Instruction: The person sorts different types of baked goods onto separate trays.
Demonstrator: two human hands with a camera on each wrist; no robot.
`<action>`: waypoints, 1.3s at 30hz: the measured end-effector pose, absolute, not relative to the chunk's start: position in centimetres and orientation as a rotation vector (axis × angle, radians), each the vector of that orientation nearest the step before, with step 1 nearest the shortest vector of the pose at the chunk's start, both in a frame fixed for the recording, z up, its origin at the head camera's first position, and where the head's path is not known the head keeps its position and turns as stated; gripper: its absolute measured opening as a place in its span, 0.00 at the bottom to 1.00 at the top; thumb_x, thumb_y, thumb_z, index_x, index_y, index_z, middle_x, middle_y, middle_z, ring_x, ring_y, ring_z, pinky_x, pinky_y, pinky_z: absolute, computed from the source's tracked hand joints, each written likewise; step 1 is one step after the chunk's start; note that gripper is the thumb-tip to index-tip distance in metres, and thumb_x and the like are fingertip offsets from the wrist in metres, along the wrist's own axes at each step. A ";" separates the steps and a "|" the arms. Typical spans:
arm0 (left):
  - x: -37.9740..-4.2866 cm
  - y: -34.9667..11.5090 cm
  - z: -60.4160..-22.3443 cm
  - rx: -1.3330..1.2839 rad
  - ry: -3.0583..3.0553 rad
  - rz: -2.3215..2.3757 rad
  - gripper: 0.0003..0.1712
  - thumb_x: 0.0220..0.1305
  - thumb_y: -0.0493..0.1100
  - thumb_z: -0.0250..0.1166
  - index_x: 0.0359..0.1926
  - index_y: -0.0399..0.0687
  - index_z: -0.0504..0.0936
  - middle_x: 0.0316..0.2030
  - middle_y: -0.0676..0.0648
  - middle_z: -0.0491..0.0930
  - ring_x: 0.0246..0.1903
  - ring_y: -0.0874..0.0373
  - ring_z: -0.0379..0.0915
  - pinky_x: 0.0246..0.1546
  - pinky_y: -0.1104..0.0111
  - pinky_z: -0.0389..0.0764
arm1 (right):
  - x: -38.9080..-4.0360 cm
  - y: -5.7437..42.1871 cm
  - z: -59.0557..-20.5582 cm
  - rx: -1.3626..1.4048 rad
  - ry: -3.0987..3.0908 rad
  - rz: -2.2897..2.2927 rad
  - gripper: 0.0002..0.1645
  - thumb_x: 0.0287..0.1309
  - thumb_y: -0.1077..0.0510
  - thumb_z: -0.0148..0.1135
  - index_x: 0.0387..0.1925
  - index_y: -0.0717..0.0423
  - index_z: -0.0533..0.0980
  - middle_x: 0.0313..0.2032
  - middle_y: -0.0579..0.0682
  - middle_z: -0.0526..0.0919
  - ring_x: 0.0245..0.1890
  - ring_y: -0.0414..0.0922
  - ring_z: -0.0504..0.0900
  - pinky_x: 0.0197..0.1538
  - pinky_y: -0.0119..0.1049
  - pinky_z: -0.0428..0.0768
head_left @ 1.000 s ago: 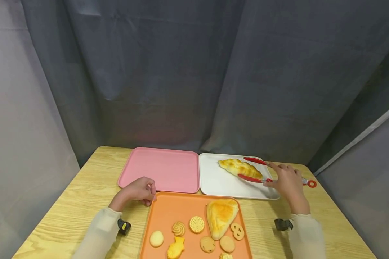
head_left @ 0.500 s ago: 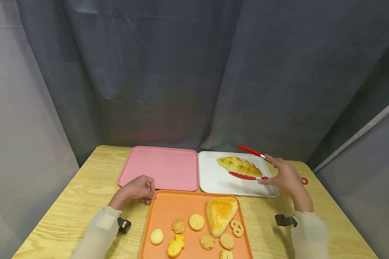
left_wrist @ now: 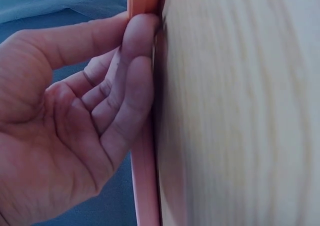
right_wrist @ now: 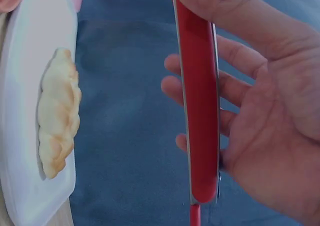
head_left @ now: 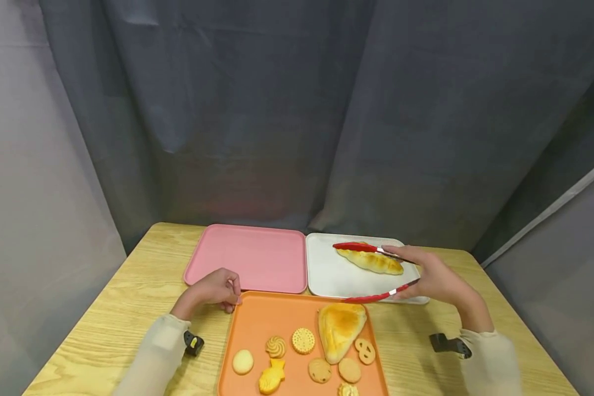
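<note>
My left hand (head_left: 215, 290) pinches the far left corner of the orange tray (head_left: 262, 301) between thumb and fingers, as the left wrist view shows close up. My right hand (head_left: 438, 278) holds red-tipped tongs (right_wrist: 200, 101), their arms spread apart with nothing between the tips. One tip overlaps the braided bread (head_left: 376, 262) on the white tray (head_left: 326, 275) in the head view; the other points at the orange tray's far edge, near the triangular bread (head_left: 341, 330). In the right wrist view the tongs stand apart from the braided bread (right_wrist: 60, 116), above its tray.
A pink tray (head_left: 249, 258) lies beside the white one at the back of the wooden table (head_left: 104, 330). Several cookies, among them a round one (head_left: 303, 341), a fish-shaped one (head_left: 271, 377) and a pretzel-shaped one (head_left: 364, 351), lie on the orange tray. Grey curtains (head_left: 237, 121) hang behind.
The tongs have come off the braided bread, which stays on the white tray, and have swung left and nearer with their arms spread wider. My left hand has kept its place at the orange tray's corner.
</note>
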State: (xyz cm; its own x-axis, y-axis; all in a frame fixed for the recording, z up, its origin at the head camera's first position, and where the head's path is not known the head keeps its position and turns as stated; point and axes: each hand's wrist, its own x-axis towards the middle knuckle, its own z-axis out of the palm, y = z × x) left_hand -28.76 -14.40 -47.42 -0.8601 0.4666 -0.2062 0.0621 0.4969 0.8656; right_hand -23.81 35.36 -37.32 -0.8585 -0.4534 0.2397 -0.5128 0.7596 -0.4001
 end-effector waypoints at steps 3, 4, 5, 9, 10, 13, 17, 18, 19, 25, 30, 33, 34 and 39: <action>-28.8 -14.3 -47.5 0.424 2.327 1.325 0.07 0.56 0.28 0.67 0.29 0.35 0.76 0.19 0.45 0.82 0.16 0.59 0.78 0.21 0.70 0.80 | -23.6 35.3 -37.5 0.879 -2.854 0.700 0.60 0.30 0.34 0.84 0.69 0.46 0.73 0.64 0.52 0.80 0.61 0.48 0.77 0.59 0.31 0.79; -28.8 -14.3 -47.5 0.421 2.329 1.324 0.07 0.56 0.28 0.67 0.29 0.35 0.76 0.19 0.45 0.82 0.16 0.59 0.78 0.21 0.70 0.81 | -23.5 35.4 -37.6 0.906 -2.870 0.703 0.60 0.30 0.33 0.83 0.69 0.46 0.74 0.64 0.51 0.80 0.62 0.48 0.77 0.59 0.32 0.79; -28.9 -14.3 -47.5 0.420 2.333 1.321 0.07 0.56 0.28 0.67 0.29 0.35 0.76 0.19 0.45 0.82 0.16 0.59 0.78 0.21 0.70 0.81 | -23.5 35.4 -37.7 0.929 -2.889 0.705 0.59 0.30 0.32 0.82 0.68 0.45 0.74 0.64 0.50 0.80 0.62 0.48 0.77 0.59 0.32 0.79; -29.0 -14.3 -47.5 0.412 2.337 1.320 0.07 0.56 0.27 0.66 0.29 0.35 0.75 0.20 0.45 0.83 0.17 0.59 0.78 0.21 0.70 0.80 | -23.6 35.3 -38.0 1.007 -2.957 0.712 0.55 0.33 0.32 0.82 0.66 0.47 0.76 0.61 0.50 0.82 0.61 0.52 0.79 0.60 0.37 0.79; -29.1 -14.3 -47.4 0.414 2.338 1.322 0.07 0.56 0.27 0.66 0.30 0.35 0.75 0.20 0.45 0.83 0.17 0.59 0.78 0.21 0.70 0.80 | -23.7 35.3 -38.2 1.025 -2.969 0.701 0.55 0.34 0.33 0.82 0.66 0.48 0.76 0.61 0.51 0.83 0.60 0.53 0.79 0.60 0.38 0.80; -29.2 -14.3 -47.3 0.407 2.331 1.325 0.06 0.56 0.27 0.66 0.30 0.36 0.75 0.20 0.45 0.83 0.17 0.59 0.78 0.20 0.71 0.79 | -24.0 35.3 -38.4 1.088 -2.982 0.658 0.53 0.34 0.36 0.83 0.65 0.51 0.77 0.60 0.52 0.84 0.58 0.55 0.81 0.58 0.43 0.81; -29.3 -14.2 -47.3 0.408 2.327 1.327 0.07 0.56 0.27 0.66 0.29 0.36 0.75 0.20 0.45 0.83 0.17 0.59 0.78 0.21 0.71 0.79 | -24.3 35.3 -38.7 1.122 -2.995 0.589 0.50 0.32 0.43 0.86 0.62 0.50 0.79 0.57 0.50 0.85 0.54 0.53 0.82 0.55 0.43 0.82; -29.4 -14.1 -47.3 0.414 2.325 1.330 0.07 0.56 0.27 0.66 0.29 0.36 0.75 0.20 0.45 0.83 0.17 0.59 0.78 0.21 0.71 0.80 | -24.4 35.2 -38.8 1.119 -3.002 0.569 0.50 0.31 0.44 0.87 0.62 0.50 0.80 0.56 0.49 0.86 0.53 0.52 0.82 0.54 0.43 0.82; -29.3 -14.1 -47.3 0.423 2.326 1.332 0.07 0.56 0.28 0.67 0.29 0.35 0.75 0.20 0.44 0.83 0.17 0.59 0.78 0.21 0.70 0.80 | -24.5 35.1 -38.8 1.111 -3.011 0.553 0.49 0.30 0.46 0.88 0.61 0.49 0.80 0.55 0.49 0.86 0.52 0.52 0.82 0.54 0.43 0.82; -29.2 -13.7 -47.2 0.455 2.331 1.338 0.07 0.56 0.28 0.68 0.29 0.34 0.76 0.19 0.44 0.83 0.16 0.59 0.77 0.21 0.69 0.80 | -24.5 34.7 -39.0 1.054 -3.046 0.545 0.45 0.29 0.53 0.88 0.57 0.51 0.83 0.52 0.50 0.88 0.50 0.52 0.84 0.50 0.40 0.83; -29.3 -13.6 -47.1 0.453 2.332 1.331 0.07 0.56 0.28 0.68 0.29 0.34 0.76 0.18 0.45 0.82 0.16 0.59 0.77 0.21 0.70 0.80 | -24.4 34.4 -39.0 1.040 -3.008 0.594 0.38 0.33 0.54 0.87 0.53 0.53 0.85 0.47 0.50 0.90 0.45 0.49 0.85 0.46 0.35 0.83; -29.3 -13.7 -47.1 0.449 2.333 1.332 0.07 0.55 0.28 0.68 0.29 0.34 0.75 0.18 0.45 0.82 0.16 0.59 0.78 0.21 0.70 0.80 | -24.3 34.3 -38.9 1.038 -2.980 0.634 0.35 0.34 0.53 0.86 0.51 0.54 0.86 0.45 0.50 0.90 0.43 0.47 0.86 0.44 0.34 0.83; -29.4 -13.7 -47.1 0.448 2.332 1.333 0.07 0.55 0.28 0.68 0.29 0.34 0.75 0.18 0.45 0.82 0.16 0.59 0.78 0.21 0.70 0.80 | -24.3 34.2 -38.9 1.033 -2.977 0.644 0.35 0.34 0.53 0.86 0.51 0.55 0.86 0.45 0.50 0.90 0.42 0.46 0.86 0.43 0.33 0.83; -29.4 -13.7 -47.2 0.451 2.320 1.343 0.08 0.56 0.28 0.68 0.29 0.35 0.75 0.18 0.46 0.81 0.16 0.60 0.77 0.20 0.71 0.80 | -24.3 34.3 -38.6 0.999 -2.996 0.685 0.36 0.36 0.50 0.85 0.52 0.56 0.86 0.45 0.50 0.90 0.40 0.39 0.84 0.42 0.32 0.83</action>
